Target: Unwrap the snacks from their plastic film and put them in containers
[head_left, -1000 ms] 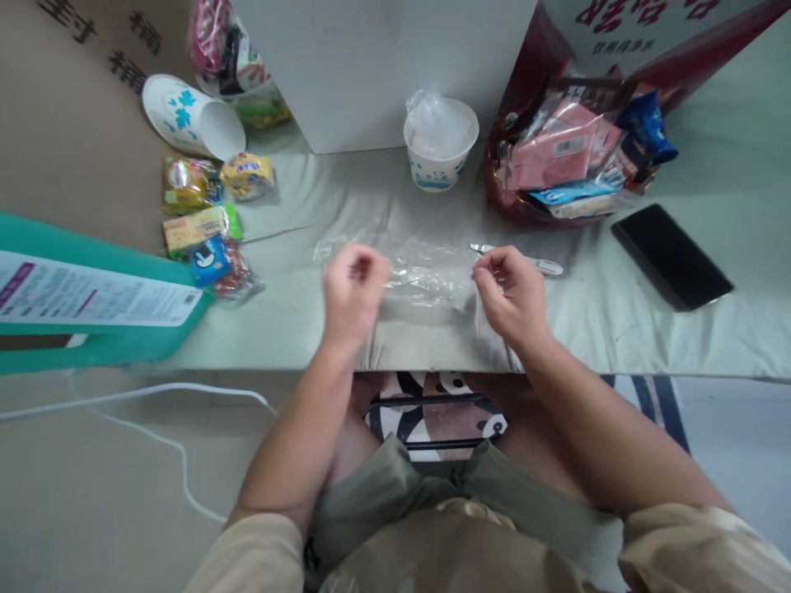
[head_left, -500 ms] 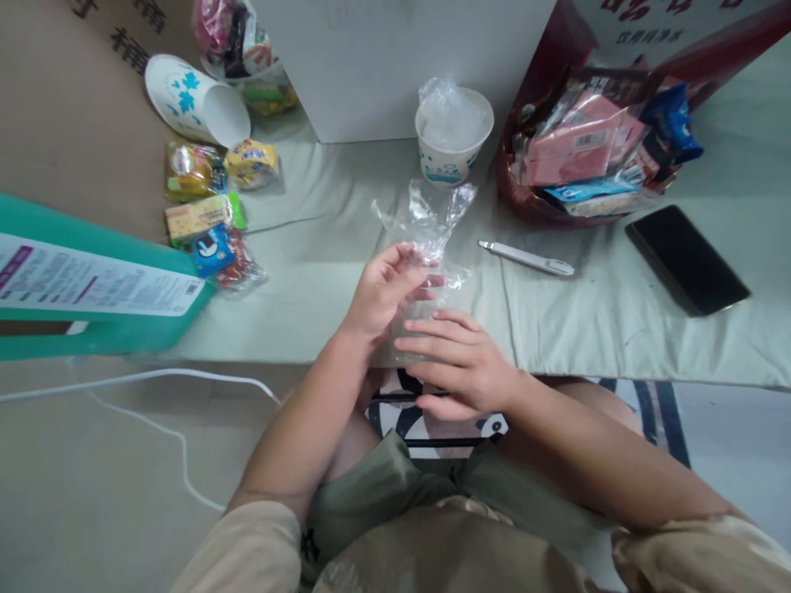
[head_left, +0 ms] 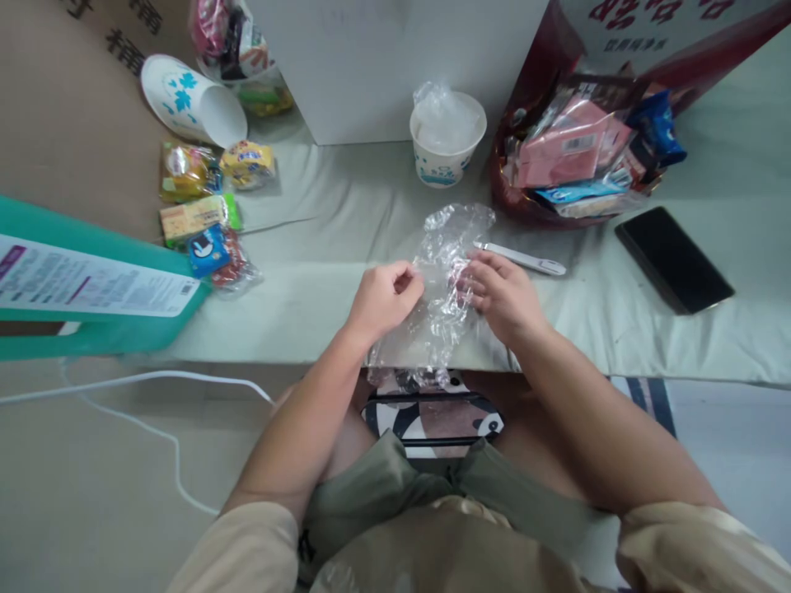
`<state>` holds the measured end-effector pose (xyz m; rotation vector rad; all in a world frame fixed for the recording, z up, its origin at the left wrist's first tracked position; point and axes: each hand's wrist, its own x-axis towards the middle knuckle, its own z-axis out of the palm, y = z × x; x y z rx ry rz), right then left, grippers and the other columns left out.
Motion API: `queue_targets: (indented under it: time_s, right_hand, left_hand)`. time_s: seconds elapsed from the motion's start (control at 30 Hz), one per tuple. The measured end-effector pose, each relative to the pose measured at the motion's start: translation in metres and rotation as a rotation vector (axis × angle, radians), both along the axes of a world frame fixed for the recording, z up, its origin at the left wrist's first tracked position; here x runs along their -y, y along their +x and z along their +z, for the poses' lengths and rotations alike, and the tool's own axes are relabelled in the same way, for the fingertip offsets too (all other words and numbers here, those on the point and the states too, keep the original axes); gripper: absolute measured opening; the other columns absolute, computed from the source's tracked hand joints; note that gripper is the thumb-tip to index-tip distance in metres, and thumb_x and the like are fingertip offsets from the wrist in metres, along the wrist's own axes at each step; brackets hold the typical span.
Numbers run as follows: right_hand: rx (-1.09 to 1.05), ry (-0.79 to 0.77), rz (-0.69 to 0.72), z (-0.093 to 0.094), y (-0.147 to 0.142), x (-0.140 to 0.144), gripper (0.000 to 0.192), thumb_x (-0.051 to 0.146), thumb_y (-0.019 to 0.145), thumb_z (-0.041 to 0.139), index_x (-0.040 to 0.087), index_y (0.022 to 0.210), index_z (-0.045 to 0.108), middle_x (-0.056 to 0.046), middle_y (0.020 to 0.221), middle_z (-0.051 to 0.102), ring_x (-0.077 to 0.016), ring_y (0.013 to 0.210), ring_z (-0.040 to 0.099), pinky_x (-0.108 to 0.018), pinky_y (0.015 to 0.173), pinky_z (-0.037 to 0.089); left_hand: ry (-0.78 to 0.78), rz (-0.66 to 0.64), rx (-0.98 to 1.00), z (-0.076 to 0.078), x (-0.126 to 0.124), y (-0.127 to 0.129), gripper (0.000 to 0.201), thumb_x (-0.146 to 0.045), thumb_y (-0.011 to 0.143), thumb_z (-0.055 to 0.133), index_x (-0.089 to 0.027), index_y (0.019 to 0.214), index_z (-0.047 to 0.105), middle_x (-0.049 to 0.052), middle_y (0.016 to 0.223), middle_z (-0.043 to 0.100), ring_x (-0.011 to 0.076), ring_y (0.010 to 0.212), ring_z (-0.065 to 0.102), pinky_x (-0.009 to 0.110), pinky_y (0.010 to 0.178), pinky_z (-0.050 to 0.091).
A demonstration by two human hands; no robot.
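Both hands were closed on a clear plastic bag (head_left: pixel 446 272) at the front edge of the desk (head_left: pixel 321 305): left hand (head_left: pixel 384 296) pinching its left side, right hand (head_left: pixel 502 295) gripping the right. The bag was crumpled, its lower end drooping over the desk edge. It looked near weightless, limp and slick, likely to slip or tear if tugged, so the edges seemed the best hold. A white pen-like tool (head_left: pixel 524 259) lay just beyond the right hand, a paper cup (head_left: pixel 446 152) further back.
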<state>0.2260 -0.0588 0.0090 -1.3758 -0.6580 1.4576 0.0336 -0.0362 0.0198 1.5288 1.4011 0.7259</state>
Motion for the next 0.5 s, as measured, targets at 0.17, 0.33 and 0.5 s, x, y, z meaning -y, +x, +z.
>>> queue_targets:
  time_s: [0.17,0.33,0.5]
  right_hand:
    - [0.279,0.155,-0.068,-0.006,0.005,-0.002,0.018,0.036,0.081,0.071,0.021,0.088,0.064,0.001,0.071,0.065,-0.0089,0.054,0.055,-0.023,0.049,0.046]
    - [0.210,0.305,-0.007,-0.008,0.009,-0.001,0.012,0.032,0.082,0.068,0.022,0.081,0.061,0.002,0.067,0.065,-0.0093,0.052,0.058,-0.022,0.048,0.047]
    - [0.120,0.414,0.232,-0.007,0.009,0.007,0.013,0.031,0.080,0.067,0.022,0.076,0.061,0.001,0.079,0.073,-0.0093,0.053,0.061,-0.025,0.053,0.054]
  left_hand:
    - [-0.334,0.187,0.300,0.009,-0.004,-0.003,0.022,-0.028,0.076,0.061,-0.018,0.056,0.060,0.006,0.062,0.069,0.0129,0.057,0.066,0.022,0.048,0.042]
    - [-0.562,0.259,0.645,0.005,-0.021,-0.013,0.029,-0.046,0.076,0.073,-0.017,0.077,0.070,0.010,0.079,0.078,0.0184,0.068,0.075,0.022,0.048,0.049]
    - [-0.862,0.050,0.612,-0.004,-0.028,-0.014,0.048,-0.061,0.076,0.078,-0.015,0.085,0.075,0.015,0.086,0.080,0.0171,0.059,0.073,0.018,0.033,0.026]
